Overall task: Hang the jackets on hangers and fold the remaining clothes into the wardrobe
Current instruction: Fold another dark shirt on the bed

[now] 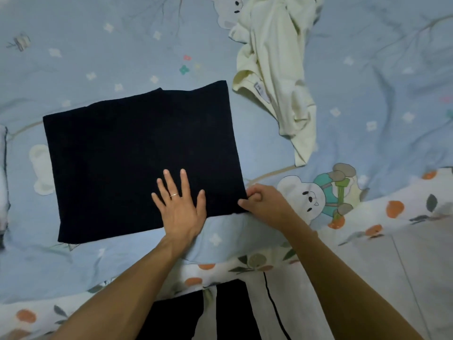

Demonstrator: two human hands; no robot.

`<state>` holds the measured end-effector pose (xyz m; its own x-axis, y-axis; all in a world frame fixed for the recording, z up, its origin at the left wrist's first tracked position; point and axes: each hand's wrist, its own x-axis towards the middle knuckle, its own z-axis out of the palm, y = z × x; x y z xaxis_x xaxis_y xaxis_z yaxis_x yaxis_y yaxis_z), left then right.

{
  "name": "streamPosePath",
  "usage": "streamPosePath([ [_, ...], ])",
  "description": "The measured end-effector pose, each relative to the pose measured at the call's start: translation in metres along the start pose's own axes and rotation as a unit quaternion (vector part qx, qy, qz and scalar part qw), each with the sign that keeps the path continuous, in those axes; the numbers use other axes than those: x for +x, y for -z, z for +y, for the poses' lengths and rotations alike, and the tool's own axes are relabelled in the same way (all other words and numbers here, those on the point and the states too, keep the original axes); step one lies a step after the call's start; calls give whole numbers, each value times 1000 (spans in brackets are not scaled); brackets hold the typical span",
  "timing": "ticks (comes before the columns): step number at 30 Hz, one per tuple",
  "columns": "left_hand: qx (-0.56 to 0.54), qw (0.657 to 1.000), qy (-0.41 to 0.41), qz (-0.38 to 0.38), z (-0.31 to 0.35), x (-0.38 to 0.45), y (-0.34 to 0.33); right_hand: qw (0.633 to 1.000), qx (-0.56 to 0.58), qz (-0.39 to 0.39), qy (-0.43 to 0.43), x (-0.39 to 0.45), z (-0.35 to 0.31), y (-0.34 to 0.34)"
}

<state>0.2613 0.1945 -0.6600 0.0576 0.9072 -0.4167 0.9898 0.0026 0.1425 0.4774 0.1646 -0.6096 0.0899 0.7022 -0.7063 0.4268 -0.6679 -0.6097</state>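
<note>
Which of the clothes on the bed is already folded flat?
The black garment, a neat rectangle under both hands. The pale yellow garment lies crumpled.

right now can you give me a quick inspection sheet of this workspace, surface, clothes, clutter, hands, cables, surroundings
surface: blue patterned bedsheet, wrinkled, bear prints.
job's things: black garment folded into a flat rectangle; pale yellow garment crumpled, unfolded, lying apart from it.
clutter: nothing seen.
grippers: left hand flat on the black garment's near edge, fingers spread; right hand pinches its near right corner.
cables: thin black cord hangs over the bed's near side.
surroundings: orange-print sheet edge; pale floor.
</note>
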Motion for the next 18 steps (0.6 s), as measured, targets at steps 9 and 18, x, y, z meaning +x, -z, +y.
streamPosePath([
  [9, -42, 994, -97, 3, -45, -38, 27, 941, -255, 171, 142, -29, -43, -19],
  [18, 49, 997, 12, 57, -168, -50, 16, 850, -493, 100, 153, -8, -35, -135],
])
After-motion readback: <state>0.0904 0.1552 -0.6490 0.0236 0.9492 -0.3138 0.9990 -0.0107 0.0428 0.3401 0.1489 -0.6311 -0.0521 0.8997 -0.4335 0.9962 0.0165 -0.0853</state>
